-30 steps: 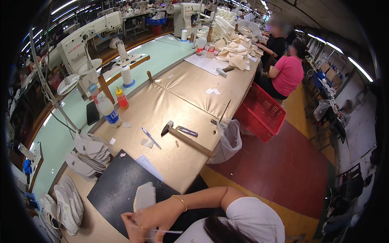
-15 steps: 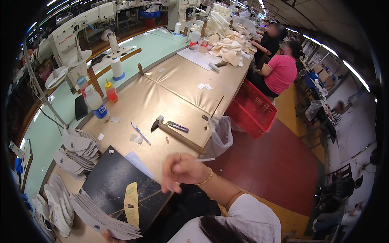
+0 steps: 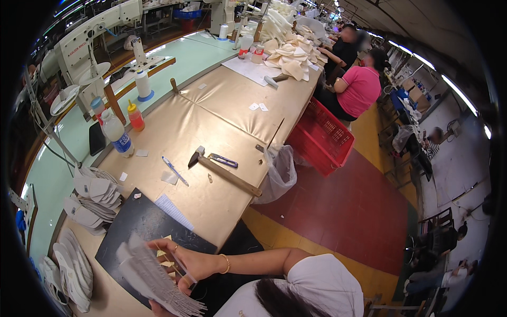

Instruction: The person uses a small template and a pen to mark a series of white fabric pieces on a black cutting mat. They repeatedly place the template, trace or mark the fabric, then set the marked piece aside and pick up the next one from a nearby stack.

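My left hand [image 3: 158,308] shows only a little at the lower edge, closed on a fanned stack of grey cut pieces [image 3: 153,277], blurred by motion. My right hand [image 3: 193,262] is at the stack's right side, fingers curved toward it; whether they touch cannot be told. A thin pale stick [image 3: 186,270], smeared, lies within that hand's grip; its kind is unclear. Behind the fingers, parts of a yellow template [image 3: 165,253] show on the black mat [image 3: 124,227]. A small pale piece [image 3: 137,195] sits at the mat's far corner.
On the gold table cover lie a hammer [image 3: 224,174], a cutter knife [image 3: 223,160] and a pen [image 3: 175,170]. Bottles [image 3: 117,134] stand at left, grey stacks [image 3: 95,195] nearby. A plastic bag [image 3: 280,174] hangs at the edge by a red crate [image 3: 322,137]. Two people sit beyond.
My right hand has swung left and down from above the table edge to the stack. The stack has been raised and tilted over the mat, hiding part of the yellow template.
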{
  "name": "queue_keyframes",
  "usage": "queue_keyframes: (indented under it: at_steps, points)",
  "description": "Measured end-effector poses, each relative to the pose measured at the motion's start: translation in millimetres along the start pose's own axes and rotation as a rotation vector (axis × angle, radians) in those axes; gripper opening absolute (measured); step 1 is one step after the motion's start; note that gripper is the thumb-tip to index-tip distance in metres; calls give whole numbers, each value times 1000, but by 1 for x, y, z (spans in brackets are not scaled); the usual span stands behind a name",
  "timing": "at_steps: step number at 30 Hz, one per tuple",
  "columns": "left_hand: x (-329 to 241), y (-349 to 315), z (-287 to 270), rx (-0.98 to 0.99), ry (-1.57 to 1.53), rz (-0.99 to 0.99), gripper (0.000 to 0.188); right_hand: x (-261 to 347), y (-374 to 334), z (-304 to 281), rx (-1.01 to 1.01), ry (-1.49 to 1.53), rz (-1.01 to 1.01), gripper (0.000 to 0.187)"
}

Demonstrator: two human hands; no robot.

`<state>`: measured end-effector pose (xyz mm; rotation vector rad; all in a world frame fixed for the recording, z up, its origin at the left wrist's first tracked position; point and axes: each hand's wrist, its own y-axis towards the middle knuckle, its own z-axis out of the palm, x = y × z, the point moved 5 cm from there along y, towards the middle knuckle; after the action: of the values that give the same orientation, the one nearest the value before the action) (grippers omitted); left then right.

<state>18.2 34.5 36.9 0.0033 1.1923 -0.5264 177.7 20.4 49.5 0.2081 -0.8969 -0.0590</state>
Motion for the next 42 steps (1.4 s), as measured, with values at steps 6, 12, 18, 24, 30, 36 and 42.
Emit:
queue_keyframes:
  at_steps: [6,12,18,24,30,36,42]
  points:
    - [-39,11,2,504,468,-287,86,68,-3,-4,123,-373,126,126]
    - [-43,9,-4,379,675,-164,91,62,-1,43,428,-1316,-204,106]
    - [-35,7,-22,302,600,-269,97,70,-7,56,501,-1291,-148,43]
    - [-26,18,-97,32,370,227,99,104,-4,48,281,-965,-260,27]
    - [-45,-45,-148,-335,-116,334,107,77,22,70,409,-1036,-223,23]
    - [-75,-103,-158,-308,-287,360,93,7,37,94,577,-1102,137,27]
    - [-37,-238,-202,-463,-672,521,72,-137,21,154,1105,-1358,-27,45]
